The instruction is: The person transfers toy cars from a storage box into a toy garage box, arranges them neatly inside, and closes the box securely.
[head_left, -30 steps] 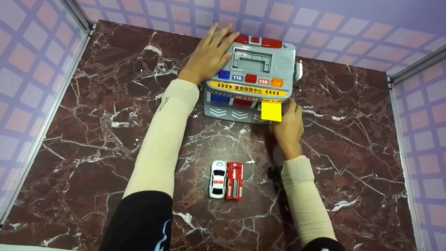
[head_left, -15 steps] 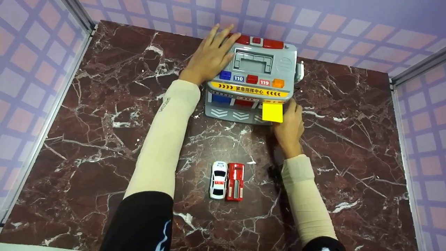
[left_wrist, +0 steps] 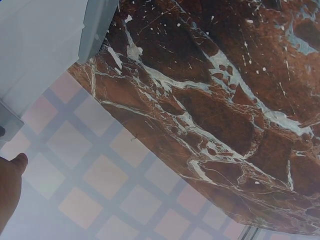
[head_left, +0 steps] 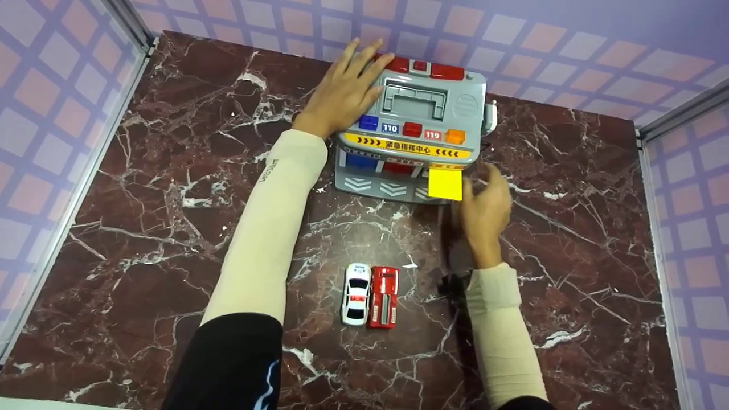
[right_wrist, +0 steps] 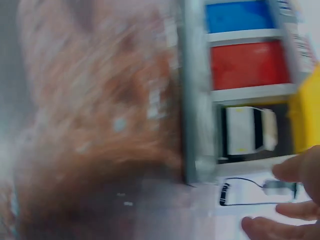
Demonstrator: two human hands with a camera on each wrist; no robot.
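A grey toy garage (head_left: 418,114) stands at the far middle of the dark red marble worktop (head_left: 171,188), close to the checked back wall. The left hand (head_left: 344,91) lies flat on the left part of the garage's roof, its fingers straight and spread, gripping nothing. The roof carries a moulded handle, red lights along the far edge, and a row of blue, red and orange buttons above a yellow strip with writing. In the front are three bays: the blue door (head_left: 360,161) and the red door (head_left: 397,167) are down, while the yellow door (head_left: 445,184) stands swung up and outward. The right wrist view, though blurred, shows a small white and yellow car (right_wrist: 248,131) sitting inside that open bay. The right hand (head_left: 485,205) hovers just right of the yellow door, fingers loosely curled and holding nothing; whether a fingertip touches the door I cannot tell. Nearer the person, a white car (head_left: 356,293) and a red fire truck (head_left: 384,295) lie side by side, touching, well apart from the garage.
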